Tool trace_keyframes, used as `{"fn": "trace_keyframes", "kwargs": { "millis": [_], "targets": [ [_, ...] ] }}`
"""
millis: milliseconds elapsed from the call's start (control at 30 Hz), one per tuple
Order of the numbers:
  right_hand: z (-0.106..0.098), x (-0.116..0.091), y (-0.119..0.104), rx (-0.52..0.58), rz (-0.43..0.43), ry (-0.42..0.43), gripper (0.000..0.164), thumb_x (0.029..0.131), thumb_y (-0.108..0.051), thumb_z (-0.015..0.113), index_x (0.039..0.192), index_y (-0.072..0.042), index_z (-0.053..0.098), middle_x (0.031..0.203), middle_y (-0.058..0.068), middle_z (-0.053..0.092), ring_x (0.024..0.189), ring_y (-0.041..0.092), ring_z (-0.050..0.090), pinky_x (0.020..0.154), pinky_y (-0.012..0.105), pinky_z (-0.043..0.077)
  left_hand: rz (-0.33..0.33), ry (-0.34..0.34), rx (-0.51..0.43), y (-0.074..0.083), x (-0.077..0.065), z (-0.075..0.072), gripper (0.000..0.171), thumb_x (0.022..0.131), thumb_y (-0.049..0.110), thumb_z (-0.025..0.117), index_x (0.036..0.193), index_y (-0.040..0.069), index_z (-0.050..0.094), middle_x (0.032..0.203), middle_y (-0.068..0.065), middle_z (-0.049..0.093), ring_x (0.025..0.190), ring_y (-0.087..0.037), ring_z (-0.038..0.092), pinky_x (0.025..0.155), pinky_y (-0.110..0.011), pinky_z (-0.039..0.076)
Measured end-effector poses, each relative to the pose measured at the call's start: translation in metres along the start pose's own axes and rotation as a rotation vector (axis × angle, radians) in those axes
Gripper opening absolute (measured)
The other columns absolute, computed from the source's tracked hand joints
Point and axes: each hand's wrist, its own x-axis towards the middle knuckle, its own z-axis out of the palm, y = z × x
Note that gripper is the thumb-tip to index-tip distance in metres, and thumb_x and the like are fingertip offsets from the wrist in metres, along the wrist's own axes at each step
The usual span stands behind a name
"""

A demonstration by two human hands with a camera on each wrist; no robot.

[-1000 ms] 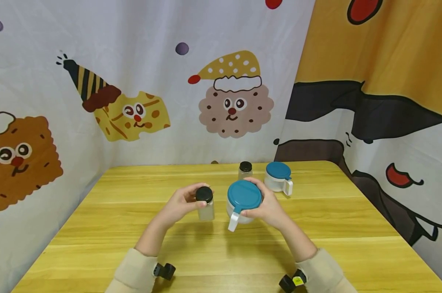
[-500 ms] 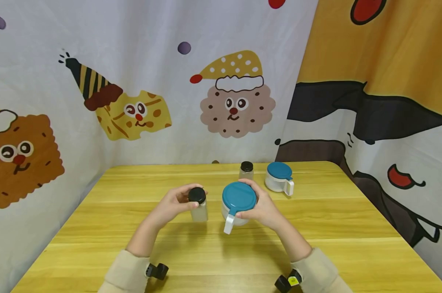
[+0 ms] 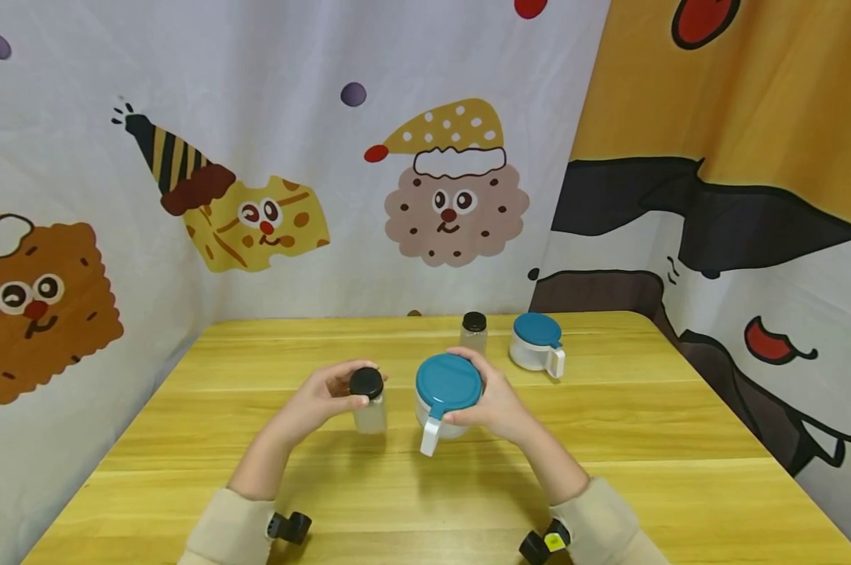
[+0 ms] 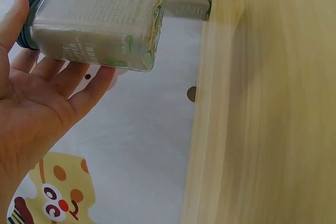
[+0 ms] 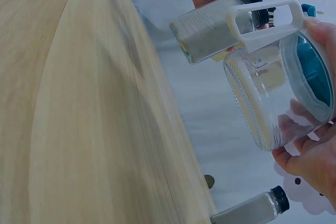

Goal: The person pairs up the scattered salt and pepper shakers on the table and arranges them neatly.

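Note:
My left hand (image 3: 318, 402) pinches a pepper bottle (image 3: 370, 416) near its black cap. In the left wrist view, the clear bottle (image 4: 94, 30) shows pale powder and printed lettering, and it is raised off the table. To its right, my right hand (image 3: 492, 404) grips a glass seasoning jar (image 3: 449, 382) around its side, fingers behind and thumb near the handle. The jar has a blue lid and a white handle pointing toward me. The right wrist view shows the clear jar (image 5: 262, 98) above the table, its handle overlapping the bottle.
Behind the right hand, a second black-capped bottle (image 3: 474, 333) stands upright on the wooden table (image 3: 609, 455). Beside it on the right is another blue-lidded jar (image 3: 536, 345) with a white handle. A cartoon-printed curtain (image 3: 291, 290) hangs along the table's far edge.
Both hands have moved left and slightly toward me, carrying the pepper bottle and the seasoning jar. The bottle and jar at the back have stayed in place.

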Motion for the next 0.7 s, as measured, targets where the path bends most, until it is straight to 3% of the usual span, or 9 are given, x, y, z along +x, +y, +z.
{"fn": "trace_keyframes", "kwargs": {
  "millis": [500, 700],
  "targets": [
    [0.011, 0.005, 0.000, 0.023, -0.012, -0.034, 0.087, 0.065, -0.006, 0.087, 0.139, -0.010, 0.043, 0.131, 0.016, 0.052, 0.116, 0.036, 0.052, 0.093, 0.048, 0.045, -0.017, -0.013, -0.018, 0.000, -0.011, -0.012, 0.043, 0.090, 0.005, 0.066, 0.131, 0.000, 0.053, 0.128, -0.029, 0.053, 0.111, -0.034, 0.057, 0.087, -0.034, 0.049],
    [0.016, 0.007, 0.001, 0.045, -0.028, -0.056, 0.085, 0.065, -0.007, 0.088, 0.138, -0.012, 0.044, 0.131, 0.015, 0.052, 0.116, 0.035, 0.052, 0.093, 0.048, 0.045, -0.033, -0.009, 0.007, -0.002, -0.015, -0.017, 0.044, 0.090, 0.006, 0.066, 0.131, 0.000, 0.053, 0.127, -0.026, 0.056, 0.109, -0.029, 0.059, 0.086, -0.035, 0.050]
  ]
}}
